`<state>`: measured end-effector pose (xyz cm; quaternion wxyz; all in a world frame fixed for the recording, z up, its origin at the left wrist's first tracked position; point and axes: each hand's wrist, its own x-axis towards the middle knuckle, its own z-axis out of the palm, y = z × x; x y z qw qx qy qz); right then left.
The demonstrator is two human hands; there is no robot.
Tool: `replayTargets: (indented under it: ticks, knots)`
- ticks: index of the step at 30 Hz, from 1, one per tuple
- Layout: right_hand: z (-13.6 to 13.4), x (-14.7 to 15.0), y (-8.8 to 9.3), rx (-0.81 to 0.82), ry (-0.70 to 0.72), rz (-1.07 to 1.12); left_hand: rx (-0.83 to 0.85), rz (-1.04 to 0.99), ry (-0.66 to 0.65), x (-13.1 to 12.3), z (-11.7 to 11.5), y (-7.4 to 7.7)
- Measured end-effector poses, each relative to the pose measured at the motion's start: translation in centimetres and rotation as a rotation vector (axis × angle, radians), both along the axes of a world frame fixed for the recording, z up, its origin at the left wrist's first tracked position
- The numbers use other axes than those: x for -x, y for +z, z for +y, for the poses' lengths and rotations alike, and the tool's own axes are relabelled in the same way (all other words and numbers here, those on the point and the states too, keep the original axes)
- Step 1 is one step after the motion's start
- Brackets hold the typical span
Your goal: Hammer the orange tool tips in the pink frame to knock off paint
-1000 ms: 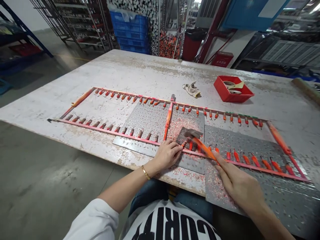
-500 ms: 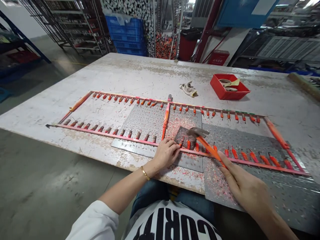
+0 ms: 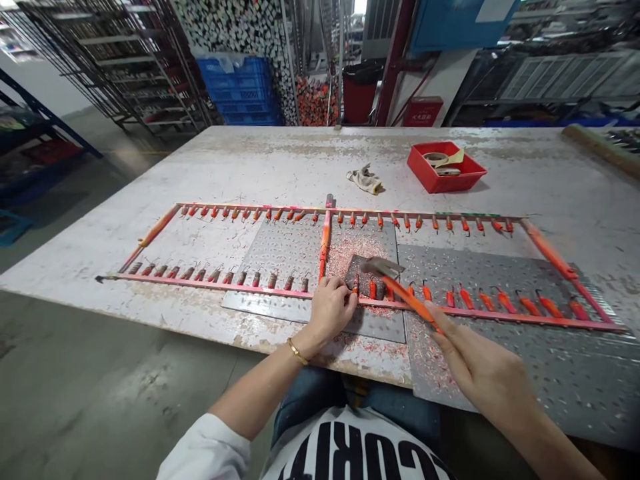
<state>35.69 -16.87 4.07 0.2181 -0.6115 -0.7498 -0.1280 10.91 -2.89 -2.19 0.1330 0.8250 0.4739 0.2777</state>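
A long pink-orange rack frame [image 3: 265, 290] lies flat, with rows of small hooked, paint-crusted pieces along its two long bars. My left hand [image 3: 331, 312] is closed on the front bar, just right of the middle crosspiece, its fingertips beside an orange hooked piece [image 3: 355, 285]. In my right hand [image 3: 483, 370] is a hammer [image 3: 411, 300] with an orange handle, gripped well down the handle. The hammer's head hovers over or rests by a small dark plate [image 3: 353, 266] among the pieces; I cannot tell whether it touches. Orange and pale paint chips surround the plate.
Grey dimpled sheets [image 3: 285, 243] lie under the frame on a worn white table [image 3: 240, 160]. Farther back are a crumpled glove [image 3: 366, 180] and a red tray [image 3: 429, 175] holding tape. Blue crates [image 3: 243, 93] and metal racks stand beyond the table.
The view has tilted and shifted slightly, moving the scene within the picture. The hammer head stays above the same spot, and both hands keep their places at the front bar.
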Motion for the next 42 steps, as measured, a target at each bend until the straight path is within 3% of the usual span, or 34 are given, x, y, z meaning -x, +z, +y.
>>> replayTargets:
  ticks: [3,7,9,16,18,21,24,26,30,34,42]
  knots:
    - [0.1,0.5,0.2,-0.069,0.051,0.014,0.027,0.005,0.013,0.0,-0.1,0.2]
    - [0.4,0.3,-2.7,-0.007,0.058,-0.143,0.042,0.002,0.023,0.0,-0.3,0.3]
    - [0.3,-0.1,-3.2,0.014,0.048,-0.197,0.045,0.0,0.017,0.0,-0.4,0.3]
    - [-0.1,0.4,0.8,-0.082,0.049,0.028,0.055,-0.034,0.001,0.4,-0.6,0.3]
    - [-0.1,0.7,0.4,-0.097,0.053,0.005,0.048,-0.028,-0.032,0.7,-0.6,0.3]
    - [0.1,0.6,-2.0,-0.032,0.064,-0.138,0.039,0.002,-0.064,1.0,-0.6,-0.1]
    - [0.2,0.0,-3.7,0.066,0.047,-0.117,0.051,0.016,-0.07,1.2,-0.5,-0.4]
    - [0.3,-0.3,-3.6,0.1,0.028,-0.03,0.062,0.019,-0.081,1.3,-0.5,-0.3]
    - [0.8,-0.6,-1.5,0.072,-0.008,0.188,0.057,0.039,-0.121,1.4,-0.1,0.4]
    - [1.3,-0.9,-0.3,0.053,-0.041,0.274,-0.001,0.06,-0.148,1.3,1.3,1.0]
    - [1.7,-0.7,-3.2,0.19,-0.007,0.147,-0.035,0.021,-0.147,1.1,3.4,-0.4]
